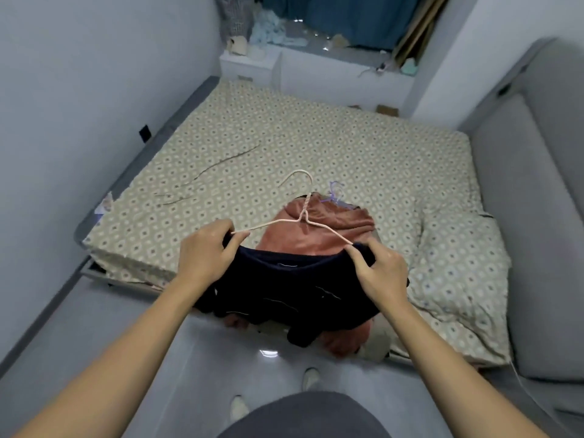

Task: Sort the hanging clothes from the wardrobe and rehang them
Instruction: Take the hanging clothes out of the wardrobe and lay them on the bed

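While over the bed (252, 128), both hands' fingers (358, 252) pinching dark garment (284, 289) on hanger (303, 216).

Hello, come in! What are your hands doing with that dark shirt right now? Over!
Left hand and right hand each grip the dark garment at the pink hanger ends. Rust-coloured clothes piled beneath on the bed. Nothing blocking.

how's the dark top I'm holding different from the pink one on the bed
The dark garment is navy, held up by the left hand and right hand on a pale hanger; the pink garment is rust-pink and lies on the bed. Both look soft.
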`<action>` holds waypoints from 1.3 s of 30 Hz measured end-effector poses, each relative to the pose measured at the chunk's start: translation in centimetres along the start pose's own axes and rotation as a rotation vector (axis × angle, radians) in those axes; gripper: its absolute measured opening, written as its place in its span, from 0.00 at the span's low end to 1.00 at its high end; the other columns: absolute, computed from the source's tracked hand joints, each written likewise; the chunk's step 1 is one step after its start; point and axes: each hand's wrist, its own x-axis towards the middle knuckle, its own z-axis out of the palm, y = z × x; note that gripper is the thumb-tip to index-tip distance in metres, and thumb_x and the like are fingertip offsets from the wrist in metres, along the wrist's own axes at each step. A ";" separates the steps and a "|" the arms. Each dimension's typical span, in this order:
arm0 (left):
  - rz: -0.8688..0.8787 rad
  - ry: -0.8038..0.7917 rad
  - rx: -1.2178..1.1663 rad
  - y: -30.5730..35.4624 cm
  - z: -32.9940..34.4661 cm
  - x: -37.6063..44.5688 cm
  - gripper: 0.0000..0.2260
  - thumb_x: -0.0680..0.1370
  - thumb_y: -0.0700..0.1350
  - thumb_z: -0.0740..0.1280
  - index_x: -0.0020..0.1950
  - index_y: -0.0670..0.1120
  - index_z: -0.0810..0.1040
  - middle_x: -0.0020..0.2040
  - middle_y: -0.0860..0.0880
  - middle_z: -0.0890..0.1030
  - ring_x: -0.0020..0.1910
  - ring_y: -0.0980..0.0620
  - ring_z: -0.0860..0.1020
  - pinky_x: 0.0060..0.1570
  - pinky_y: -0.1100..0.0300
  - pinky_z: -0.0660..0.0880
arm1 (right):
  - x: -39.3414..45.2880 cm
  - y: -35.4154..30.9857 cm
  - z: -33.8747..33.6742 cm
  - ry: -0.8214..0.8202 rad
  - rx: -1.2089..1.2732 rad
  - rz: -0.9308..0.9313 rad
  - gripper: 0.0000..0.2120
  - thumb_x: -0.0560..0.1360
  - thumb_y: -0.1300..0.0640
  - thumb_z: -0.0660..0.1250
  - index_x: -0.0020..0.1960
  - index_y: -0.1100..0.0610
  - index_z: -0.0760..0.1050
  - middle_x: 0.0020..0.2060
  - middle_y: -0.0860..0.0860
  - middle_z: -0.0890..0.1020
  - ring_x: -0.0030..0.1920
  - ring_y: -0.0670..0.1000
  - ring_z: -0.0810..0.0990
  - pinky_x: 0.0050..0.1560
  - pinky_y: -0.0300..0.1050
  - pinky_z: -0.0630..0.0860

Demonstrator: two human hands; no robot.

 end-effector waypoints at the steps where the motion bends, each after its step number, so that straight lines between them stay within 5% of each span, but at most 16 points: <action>1: 0.021 -0.018 -0.010 0.6 0.5 1.1 0.23 0.81 0.68 0.56 0.40 0.50 0.72 0.34 0.53 0.75 0.34 0.49 0.75 0.30 0.53 0.69 | 0.0 0.6 -0.4 0.012 -0.015 0.034 0.15 0.78 0.43 0.72 0.42 0.53 0.77 0.32 0.49 0.81 0.36 0.54 0.81 0.35 0.49 0.72; 11: 0.170 -0.166 -0.082 6.4 8.4 12.9 0.23 0.81 0.68 0.59 0.40 0.50 0.73 0.36 0.52 0.78 0.38 0.46 0.78 0.35 0.52 0.71 | 5.5 8.5 -0.9 0.077 -0.099 0.221 0.21 0.78 0.34 0.63 0.45 0.52 0.79 0.35 0.51 0.83 0.41 0.57 0.83 0.40 0.54 0.77; 15: 0.173 -0.229 -0.051 8.6 13.4 18.8 0.22 0.82 0.67 0.59 0.42 0.50 0.74 0.39 0.51 0.80 0.42 0.43 0.80 0.36 0.53 0.70 | 11.1 13.3 0.7 0.053 -0.103 0.249 0.16 0.79 0.39 0.68 0.46 0.51 0.80 0.37 0.51 0.84 0.43 0.58 0.83 0.40 0.53 0.77; 24: 0.064 -0.384 0.027 11.1 29.2 32.0 0.28 0.81 0.69 0.55 0.45 0.45 0.76 0.44 0.45 0.82 0.46 0.39 0.79 0.44 0.47 0.73 | 25.0 27.4 10.0 -0.194 -0.093 0.285 0.19 0.81 0.37 0.65 0.41 0.50 0.72 0.33 0.46 0.76 0.37 0.54 0.78 0.36 0.50 0.72; 34: -0.150 -0.541 0.089 9.6 41.0 37.7 0.20 0.85 0.59 0.59 0.65 0.44 0.75 0.63 0.41 0.75 0.65 0.38 0.71 0.59 0.42 0.72 | 31.2 35.8 21.4 -0.519 -0.163 0.339 0.19 0.84 0.45 0.61 0.70 0.54 0.74 0.62 0.54 0.76 0.64 0.58 0.73 0.60 0.56 0.73; 39: -0.070 -0.493 0.248 8.8 38.4 36.9 0.22 0.85 0.60 0.56 0.70 0.46 0.73 0.62 0.44 0.76 0.63 0.41 0.73 0.58 0.43 0.72 | 31.3 32.6 22.7 -0.625 -0.247 0.146 0.22 0.84 0.48 0.61 0.75 0.54 0.68 0.64 0.53 0.74 0.64 0.58 0.72 0.60 0.56 0.74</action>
